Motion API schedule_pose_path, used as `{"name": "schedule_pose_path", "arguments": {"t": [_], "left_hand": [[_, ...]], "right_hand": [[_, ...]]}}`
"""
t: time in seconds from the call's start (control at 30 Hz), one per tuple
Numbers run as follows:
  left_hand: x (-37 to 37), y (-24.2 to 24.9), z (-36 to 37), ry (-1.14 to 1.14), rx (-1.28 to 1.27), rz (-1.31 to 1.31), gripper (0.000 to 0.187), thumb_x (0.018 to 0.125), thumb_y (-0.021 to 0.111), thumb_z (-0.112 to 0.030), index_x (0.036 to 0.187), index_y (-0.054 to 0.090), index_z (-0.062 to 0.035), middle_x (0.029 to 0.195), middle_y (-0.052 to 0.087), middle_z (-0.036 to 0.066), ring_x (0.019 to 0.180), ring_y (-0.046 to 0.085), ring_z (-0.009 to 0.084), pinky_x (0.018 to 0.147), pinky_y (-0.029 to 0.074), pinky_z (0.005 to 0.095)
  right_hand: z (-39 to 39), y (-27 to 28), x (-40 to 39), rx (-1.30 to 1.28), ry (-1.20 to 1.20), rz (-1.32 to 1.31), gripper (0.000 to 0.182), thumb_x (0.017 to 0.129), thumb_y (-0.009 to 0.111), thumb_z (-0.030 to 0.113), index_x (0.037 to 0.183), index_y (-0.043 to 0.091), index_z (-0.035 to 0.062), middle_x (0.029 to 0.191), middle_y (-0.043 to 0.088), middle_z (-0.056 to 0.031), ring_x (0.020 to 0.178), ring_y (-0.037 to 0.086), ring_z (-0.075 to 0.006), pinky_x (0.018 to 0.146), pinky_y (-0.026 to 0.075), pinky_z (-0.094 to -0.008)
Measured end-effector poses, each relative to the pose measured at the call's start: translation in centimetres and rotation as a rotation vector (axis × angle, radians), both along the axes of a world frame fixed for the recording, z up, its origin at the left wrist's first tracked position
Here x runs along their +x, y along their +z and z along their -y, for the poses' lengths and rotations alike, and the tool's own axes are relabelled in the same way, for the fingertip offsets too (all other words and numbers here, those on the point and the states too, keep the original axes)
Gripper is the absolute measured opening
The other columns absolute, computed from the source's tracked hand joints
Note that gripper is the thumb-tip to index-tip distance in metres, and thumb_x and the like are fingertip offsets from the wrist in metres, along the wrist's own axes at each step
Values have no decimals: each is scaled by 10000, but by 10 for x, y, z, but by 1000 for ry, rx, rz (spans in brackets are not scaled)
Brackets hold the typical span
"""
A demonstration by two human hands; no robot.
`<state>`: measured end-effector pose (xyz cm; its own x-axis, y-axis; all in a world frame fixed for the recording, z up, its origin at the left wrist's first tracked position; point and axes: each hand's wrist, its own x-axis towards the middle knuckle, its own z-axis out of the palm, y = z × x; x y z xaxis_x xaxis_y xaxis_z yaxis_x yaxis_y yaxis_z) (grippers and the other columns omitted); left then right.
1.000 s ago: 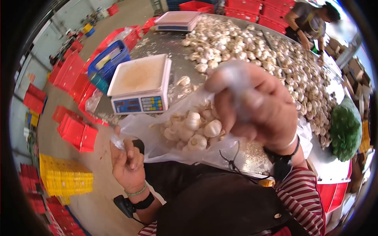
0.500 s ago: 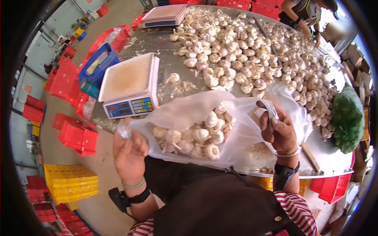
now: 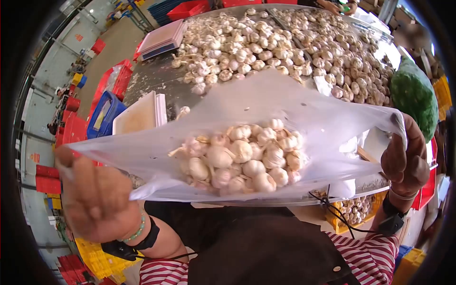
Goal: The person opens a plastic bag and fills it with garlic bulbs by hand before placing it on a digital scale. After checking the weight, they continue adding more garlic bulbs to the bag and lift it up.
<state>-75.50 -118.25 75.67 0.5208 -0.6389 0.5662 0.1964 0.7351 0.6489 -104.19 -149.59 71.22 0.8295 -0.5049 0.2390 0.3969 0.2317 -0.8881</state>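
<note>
A thin, whitish plastic bag (image 3: 332, 123) is stretched wide between my two hands, its mouth spread toward me. Several garlic bulbs (image 3: 242, 151) lie heaped inside it. At the far left, my left hand (image 3: 102, 199) is closed on one side of the bag, its fingers somewhat blurred. My right hand (image 3: 408, 152) grips the opposite side at the right, fingers curled round the gathered plastic. Behind the bag spreads a large pile of loose garlic (image 3: 251, 42) on the metal table (image 3: 190, 99).
A white scale (image 3: 137, 116) is partly hidden behind the bag; another scale (image 3: 161, 38) stands farther back. A blue basket (image 3: 105, 114) sits at left, a green mesh sack (image 3: 413, 95) at right. A yellow crate of garlic (image 3: 356, 211) is under the table. Another person's hands (image 3: 337, 6) show at the top.
Both hands have moved apart, pulling the bag wide and taut. The garlic inside has spread and shows more fully. The view has shifted, and the near scale is now mostly covered.
</note>
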Motion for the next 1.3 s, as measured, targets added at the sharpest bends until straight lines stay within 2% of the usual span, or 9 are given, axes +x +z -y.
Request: {"name": "schedule_pose_path", "arguments": {"t": [0.1,0.17,0.33,0.67,0.73,0.87,1.03,1.2,1.3], "left_hand": [[-8,-54,19,162,374,-69,524,835,605,-62,1296,381,49,661,436,0,401,300,35,364,236,181],[-22,-78,42,76,846,-52,525,814,633,-75,1270,405,52,673,461,8,413,328,42,375,257,183],[-25,-90,39,-7,737,-160,552,830,676,-155,1271,410,43,679,474,31,439,397,56,384,299,193],[-32,-90,27,153,762,-6,408,864,622,-132,1207,481,38,740,542,35,637,519,99,606,420,224],[-37,-84,29,222,868,8,431,854,639,-195,1183,508,52,691,512,11,584,499,105,673,455,292],[-37,-82,25,194,957,7,367,850,617,-142,1153,529,44,659,518,18,567,500,105,666,453,285],[-36,-92,16,159,1004,-40,226,875,602,-144,1041,567,5,616,510,16,528,477,103,618,444,289],[-5,-105,1,10,884,-121,160,898,585,-110,1013,581,1,632,545,31,544,500,106,584,441,254],[8,-97,-7,-28,807,-200,225,888,616,-218,985,588,-17,552,425,-21,457,389,86,550,409,286]], "right_hand": [[0,-10,-2,114,-150,-398,605,794,632,83,1313,371,-86,683,569,-47,500,539,-88,433,406,-196],[-1,-37,1,137,-183,-614,569,802,625,35,1320,399,-38,712,583,-61,553,568,-119,512,439,-218],[3,-44,-2,135,-191,-567,634,807,636,45,1362,342,-37,674,577,-54,514,548,-118,481,426,-222],[13,-45,17,47,90,-431,747,716,783,146,1321,382,-30,752,604,-76,623,575,-115,542,448,-193],[13,-43,22,18,135,-416,772,703,797,156,1322,376,-31,754,606,-77,619,573,-117,559,454,-195],[9,-44,30,24,168,-416,780,701,800,157,1321,366,-33,783,605,-84,650,576,-120,572,458,-205],[4,-46,34,62,241,-357,649,767,727,41,1320,389,-2,839,587,-73,684,559,-110,612,461,-207],[-17,-36,37,57,141,-377,644,764,738,59,1309,401,-6,829,583,-67,677,545,-106,613,450,-209],[-33,-30,37,-39,49,-421,551,753,717,67,1239,471,-11,811,561,-35,670,511,-96,586,411,-198]]}}
